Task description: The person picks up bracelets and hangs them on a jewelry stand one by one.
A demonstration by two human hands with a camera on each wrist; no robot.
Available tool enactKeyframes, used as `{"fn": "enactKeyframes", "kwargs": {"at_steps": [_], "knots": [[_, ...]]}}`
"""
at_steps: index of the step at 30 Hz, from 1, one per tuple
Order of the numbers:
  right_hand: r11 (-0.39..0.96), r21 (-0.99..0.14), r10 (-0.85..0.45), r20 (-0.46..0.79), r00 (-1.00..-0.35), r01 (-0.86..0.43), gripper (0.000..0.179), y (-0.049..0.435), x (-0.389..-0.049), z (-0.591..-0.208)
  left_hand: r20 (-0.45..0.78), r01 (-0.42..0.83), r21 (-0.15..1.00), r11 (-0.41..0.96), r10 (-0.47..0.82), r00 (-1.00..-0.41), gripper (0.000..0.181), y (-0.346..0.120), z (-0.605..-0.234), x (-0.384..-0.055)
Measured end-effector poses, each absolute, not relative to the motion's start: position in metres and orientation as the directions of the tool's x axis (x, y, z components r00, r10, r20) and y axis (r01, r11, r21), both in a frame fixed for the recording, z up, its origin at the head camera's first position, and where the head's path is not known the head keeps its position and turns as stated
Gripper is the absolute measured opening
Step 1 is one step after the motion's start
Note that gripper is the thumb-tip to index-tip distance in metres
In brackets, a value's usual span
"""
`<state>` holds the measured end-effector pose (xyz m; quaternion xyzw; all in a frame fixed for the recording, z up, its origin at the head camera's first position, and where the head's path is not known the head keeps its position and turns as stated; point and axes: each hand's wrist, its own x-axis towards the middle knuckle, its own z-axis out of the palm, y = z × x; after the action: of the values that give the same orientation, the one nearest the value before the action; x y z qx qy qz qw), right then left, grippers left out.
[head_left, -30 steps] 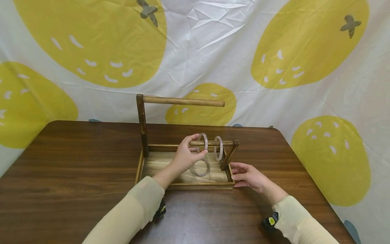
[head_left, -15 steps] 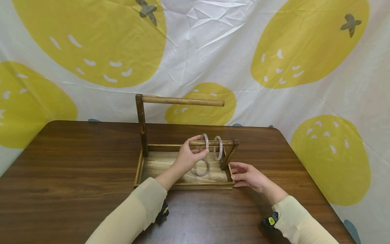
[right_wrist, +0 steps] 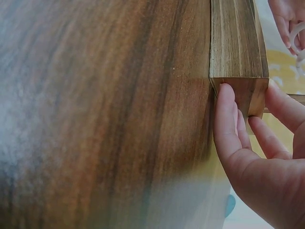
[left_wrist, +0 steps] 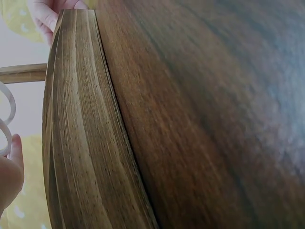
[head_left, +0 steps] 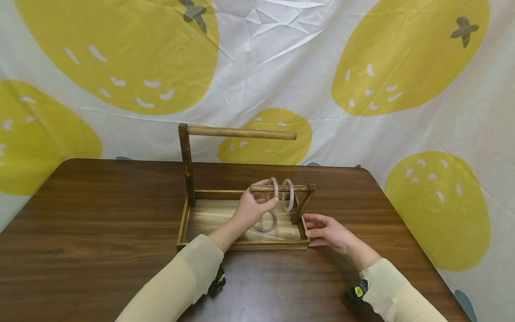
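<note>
A wooden rack in the head view has a shallow tray (head_left: 265, 245) with two posts and bars. My left hand (head_left: 248, 211) pinches a pale translucent bangle (head_left: 276, 188) that encircles the lower bar (head_left: 302, 188). Just right of it, a second bangle (head_left: 291, 196) hangs on the same bar near its post. Partly behind the left hand, a third bangle (head_left: 274, 221) lies on the tray floor. My right hand (head_left: 331, 235) touches the tray's right end; the right wrist view shows its fingers (right_wrist: 226, 107) spread and fairly straight against that end (right_wrist: 243, 93).
A higher wooden bar (head_left: 241, 132) reaches right from the tall left post (head_left: 186, 163). The rack stands on a dark brown table (head_left: 100, 232). A white cloth with yellow fruit prints (head_left: 277, 67) hangs behind the table.
My left hand has slid the pinched bangle slightly right along the lower bar, closer to the second bangle. The right hand stays at the tray's end.
</note>
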<state>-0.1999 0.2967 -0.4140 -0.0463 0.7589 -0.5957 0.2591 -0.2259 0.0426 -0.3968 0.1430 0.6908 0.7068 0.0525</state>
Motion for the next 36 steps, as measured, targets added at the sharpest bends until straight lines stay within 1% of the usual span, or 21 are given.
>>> {"fn": "enactKeyframes", "kwargs": {"at_steps": [12,18,26,31,36], "knots": [[0.282,-0.927,-0.37,-0.343,-0.863,0.247,0.068,0.295,-0.198,-0.413,0.145,0.145,0.989,-0.021,0.29,-0.946,0.058,0.046,-0.398,-0.225],[0.283,-0.928,-0.365,-0.339,-0.867,0.243,0.067,0.296,-0.198,-0.413,0.177,0.175,0.984,-0.034,0.282,-0.943,0.06,0.045,-0.399,-0.226],[0.287,-0.927,-0.367,-0.338,-0.867,0.24,0.067,0.296,-0.2,-0.414,0.143,0.126,0.989,-0.076,0.31,-0.94,0.078,0.039,-0.397,-0.228],[0.288,-0.928,-0.372,-0.336,-0.865,0.237,0.068,0.296,-0.2,-0.414,0.113,0.115,0.993,-0.01,0.297,-0.948,0.078,0.031,-0.398,-0.228],[0.286,-0.928,-0.372,-0.338,-0.864,0.24,0.068,0.296,-0.2,-0.414,0.11,0.135,0.989,0.058,0.311,-0.944,0.08,0.022,-0.4,-0.23]]}}
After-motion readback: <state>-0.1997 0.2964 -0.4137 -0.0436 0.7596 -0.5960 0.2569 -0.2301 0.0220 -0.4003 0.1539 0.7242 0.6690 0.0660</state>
